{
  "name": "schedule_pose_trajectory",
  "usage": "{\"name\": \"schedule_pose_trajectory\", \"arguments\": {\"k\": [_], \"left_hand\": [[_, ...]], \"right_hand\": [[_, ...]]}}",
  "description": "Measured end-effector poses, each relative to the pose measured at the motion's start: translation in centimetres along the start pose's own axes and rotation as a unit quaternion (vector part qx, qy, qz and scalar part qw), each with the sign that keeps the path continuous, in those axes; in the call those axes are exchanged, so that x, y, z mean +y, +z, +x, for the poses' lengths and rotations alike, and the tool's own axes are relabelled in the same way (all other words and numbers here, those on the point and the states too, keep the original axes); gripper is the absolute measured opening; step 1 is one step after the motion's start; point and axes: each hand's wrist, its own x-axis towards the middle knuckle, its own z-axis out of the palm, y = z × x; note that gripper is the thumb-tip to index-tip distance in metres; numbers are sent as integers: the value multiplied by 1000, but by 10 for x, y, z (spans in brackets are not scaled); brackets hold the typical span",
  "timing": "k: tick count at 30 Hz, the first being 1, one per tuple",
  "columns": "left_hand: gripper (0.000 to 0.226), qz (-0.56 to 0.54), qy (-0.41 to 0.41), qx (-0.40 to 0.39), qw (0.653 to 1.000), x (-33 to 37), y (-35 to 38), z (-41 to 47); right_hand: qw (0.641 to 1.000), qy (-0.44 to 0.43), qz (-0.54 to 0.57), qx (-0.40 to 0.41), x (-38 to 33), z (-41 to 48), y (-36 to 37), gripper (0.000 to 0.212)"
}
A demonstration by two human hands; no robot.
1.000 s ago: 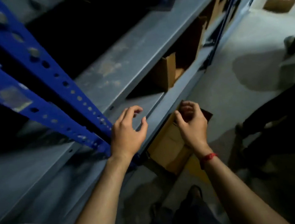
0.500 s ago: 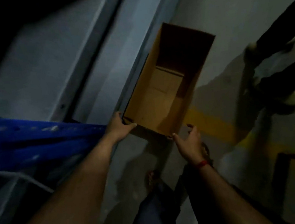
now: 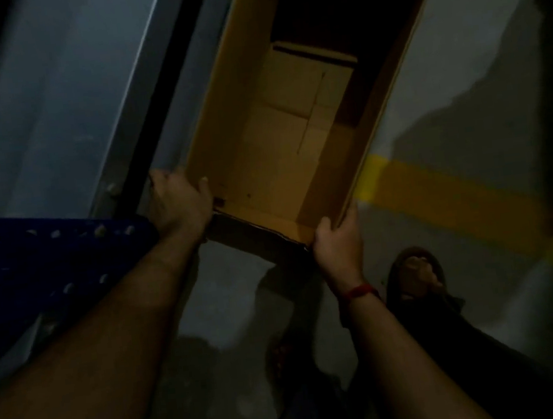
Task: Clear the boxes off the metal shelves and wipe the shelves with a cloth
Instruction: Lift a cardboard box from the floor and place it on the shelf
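An open, empty cardboard box [image 3: 254, 149] fills the upper middle of the head view, beside the grey metal shelf [image 3: 50, 107]. My left hand [image 3: 178, 203] grips its near left corner, thumb over the rim. My right hand [image 3: 337, 243] grips the near right corner, with a red band on that wrist. The box's far end runs out of the top of the frame. No cloth is in view.
A blue perforated shelf upright [image 3: 50, 266] crosses the left side over my left forearm. Grey concrete floor [image 3: 442, 70] with a yellow painted line [image 3: 456, 195] lies to the right. My foot in a sandal [image 3: 413, 273] stands just below the box.
My head has tilted down from the shelves to the box. Both hands have closed on the box's near corners, and the box now sits closer and larger in view.
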Motion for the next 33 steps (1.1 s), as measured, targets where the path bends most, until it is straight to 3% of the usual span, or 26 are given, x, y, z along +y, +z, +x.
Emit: {"name": "schedule_pose_trajectory", "arguments": {"k": [4,11,17,20,25,29,33], "left_hand": [[30,-160,5,-43,986,-2,-11,0],[22,-195,49,-39,979,-5,-57,-33],[30,-303,31,-34,952,-6,-112,-85],[29,-323,23,-25,946,-7,-141,-114],[8,-309,-12,-29,950,-10,-182,-168],[22,-289,-20,-18,957,-21,-205,-214],[27,-299,-30,-1,954,-38,-223,-256]], "right_hand": [[998,-30,-58,24,-5,-11,-16,62],[994,-68,-85,29,-37,-57,-71,45],[996,-21,-86,3,-67,-120,-124,23],[997,5,-80,13,-84,-155,-150,21],[993,33,-112,-12,-100,-210,-188,10],[987,34,-140,-70,-97,-257,-209,14],[983,26,-165,-75,-87,-308,-228,26]]}}
